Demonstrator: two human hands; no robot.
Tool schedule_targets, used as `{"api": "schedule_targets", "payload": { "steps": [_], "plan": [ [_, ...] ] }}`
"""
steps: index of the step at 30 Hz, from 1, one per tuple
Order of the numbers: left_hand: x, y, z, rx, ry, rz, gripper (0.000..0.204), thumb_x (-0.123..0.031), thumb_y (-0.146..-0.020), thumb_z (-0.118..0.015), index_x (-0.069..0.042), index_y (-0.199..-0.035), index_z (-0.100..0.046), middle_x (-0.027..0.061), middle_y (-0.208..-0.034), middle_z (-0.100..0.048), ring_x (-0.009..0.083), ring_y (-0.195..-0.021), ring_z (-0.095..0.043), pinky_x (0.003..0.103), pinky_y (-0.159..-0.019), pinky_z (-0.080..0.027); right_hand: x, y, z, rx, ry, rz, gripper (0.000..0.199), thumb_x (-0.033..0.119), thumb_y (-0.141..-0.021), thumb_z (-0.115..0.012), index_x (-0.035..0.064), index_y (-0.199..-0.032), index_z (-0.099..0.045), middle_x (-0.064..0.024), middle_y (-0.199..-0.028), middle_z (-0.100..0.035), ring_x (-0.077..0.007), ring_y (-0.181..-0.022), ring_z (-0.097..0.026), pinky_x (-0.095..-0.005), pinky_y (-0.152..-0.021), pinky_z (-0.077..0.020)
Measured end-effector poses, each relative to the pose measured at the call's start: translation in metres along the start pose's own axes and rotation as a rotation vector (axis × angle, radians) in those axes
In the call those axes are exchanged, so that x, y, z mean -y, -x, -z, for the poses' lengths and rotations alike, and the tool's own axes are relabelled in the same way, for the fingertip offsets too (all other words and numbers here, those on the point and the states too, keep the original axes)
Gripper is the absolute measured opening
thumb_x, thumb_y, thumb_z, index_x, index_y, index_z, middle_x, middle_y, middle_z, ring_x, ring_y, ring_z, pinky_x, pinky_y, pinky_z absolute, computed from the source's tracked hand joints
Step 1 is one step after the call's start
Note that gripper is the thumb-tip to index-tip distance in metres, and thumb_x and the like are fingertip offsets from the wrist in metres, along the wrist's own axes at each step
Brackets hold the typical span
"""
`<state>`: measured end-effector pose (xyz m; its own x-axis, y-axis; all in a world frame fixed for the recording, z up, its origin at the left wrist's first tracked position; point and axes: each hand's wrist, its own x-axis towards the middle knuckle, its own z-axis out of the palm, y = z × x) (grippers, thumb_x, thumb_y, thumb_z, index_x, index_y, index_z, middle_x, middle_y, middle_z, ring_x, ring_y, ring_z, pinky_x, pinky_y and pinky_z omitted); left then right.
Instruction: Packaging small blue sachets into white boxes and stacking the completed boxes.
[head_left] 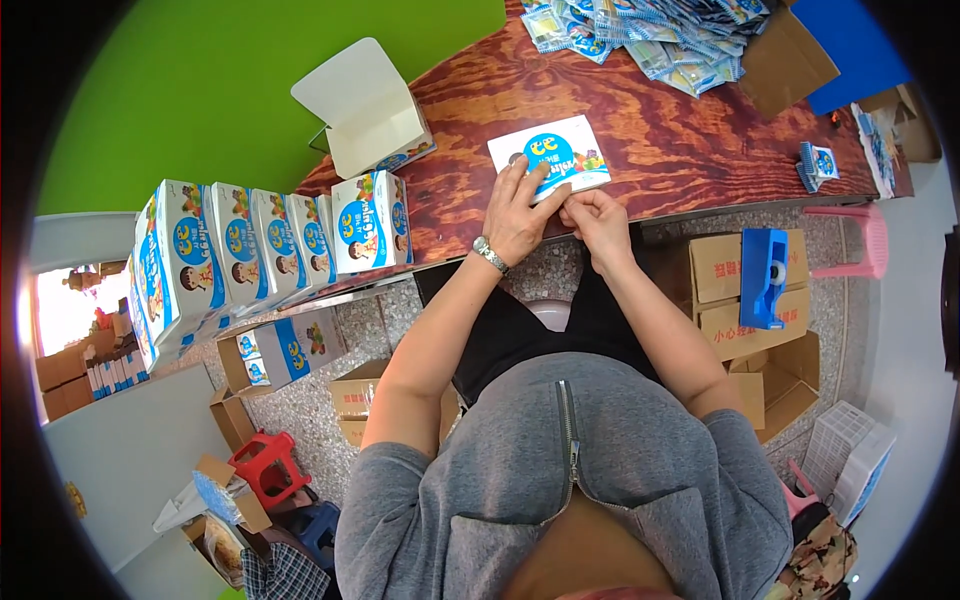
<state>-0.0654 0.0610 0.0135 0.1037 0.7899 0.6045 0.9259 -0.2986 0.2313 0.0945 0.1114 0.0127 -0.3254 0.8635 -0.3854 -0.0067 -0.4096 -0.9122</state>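
Observation:
A white and blue printed carton [572, 146] lies flat on the reddish wood-grain table, close to its near edge. Across its near left part rests my left hand [515, 212], fingers spread on the top face, a metal watch on the wrist. Just right of it, my right hand [600, 222] has thumb and fingers pinched together at the carton's near edge. Anything between those fingertips is too small or hidden to make out.
Left of the carton stands an open, white-lined box [375, 125], with a row of printed boxes [275, 240] nearer me. Wrapped sachets [660, 45] are heaped at the far side. A blue tape dispenser [763, 280] is beside brown cartons [720, 270] at the right.

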Motion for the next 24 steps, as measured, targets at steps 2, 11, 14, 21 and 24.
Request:
{"api": "schedule_targets", "payload": {
  "steps": [2,11,14,21,24],
  "plan": [
    [0.001,-0.001,-0.001,-0.021,0.010,0.006,0.039,-0.009,-0.083,-0.065,-0.015,-0.122,-0.068,0.0141,-0.130,-0.060,0.0409,-0.126,-0.051,0.054,-0.105,-0.042,-0.006,-0.002,-0.001,-0.007,-0.013,0.048,0.015,0.015,-0.094,-0.068,0.0005,-0.097,-0.066,-0.0061,-0.081,-0.072,-0.0117,-0.073,-0.068,-0.0254,-0.064,-0.0521],
    [-0.005,-0.001,-0.009,-0.017,-0.021,0.130,0.033,-0.028,-0.081,-0.076,-0.018,-0.113,-0.072,0.0076,-0.126,-0.063,0.0342,-0.123,-0.054,0.060,-0.102,-0.037,-0.017,-0.007,0.010,-0.100,0.884,0.394,0.022,0.024,-0.096,-0.066,0.0021,-0.097,-0.062,-0.0083,-0.075,-0.072,-0.0226,-0.072,-0.072,-0.0340,-0.067,-0.0537],
    [-0.007,-0.004,-0.021,-0.102,-0.044,0.190,0.028,-0.030,-0.078,-0.078,-0.019,-0.103,-0.072,0.0050,-0.120,-0.064,0.0335,-0.121,-0.054,0.054,-0.097,-0.040,-0.002,-0.005,0.030,-0.191,0.699,0.540,0.026,0.027,-0.098,-0.064,0.0021,-0.106,-0.060,-0.0104,-0.087,-0.070,-0.0238,-0.080,-0.070,-0.0365,-0.069,-0.0539],
    [-0.021,-0.003,-0.012,-0.264,-0.022,0.216,0.030,-0.017,-0.077,-0.077,-0.014,-0.106,-0.071,0.0061,-0.121,-0.064,0.0358,-0.120,-0.054,0.057,-0.096,-0.042,0.022,-0.026,0.027,0.033,0.252,0.283,0.038,0.018,-0.102,-0.057,0.0012,-0.135,-0.054,-0.0098,-0.106,-0.065,-0.0157,-0.091,-0.064,-0.0309,-0.079,-0.0522],
    [-0.046,0.002,0.030,-0.290,-0.125,0.321,0.030,-0.012,-0.079,-0.074,-0.012,-0.109,-0.071,0.0081,-0.125,-0.064,0.0375,-0.123,-0.053,0.061,-0.099,-0.039,0.047,-0.024,-0.002,0.125,0.201,0.337,0.036,0.015,-0.102,-0.053,0.0006,-0.135,-0.055,-0.0093,-0.110,-0.066,-0.0133,-0.096,-0.063,-0.0277,-0.082,-0.0519]
  ]
}}
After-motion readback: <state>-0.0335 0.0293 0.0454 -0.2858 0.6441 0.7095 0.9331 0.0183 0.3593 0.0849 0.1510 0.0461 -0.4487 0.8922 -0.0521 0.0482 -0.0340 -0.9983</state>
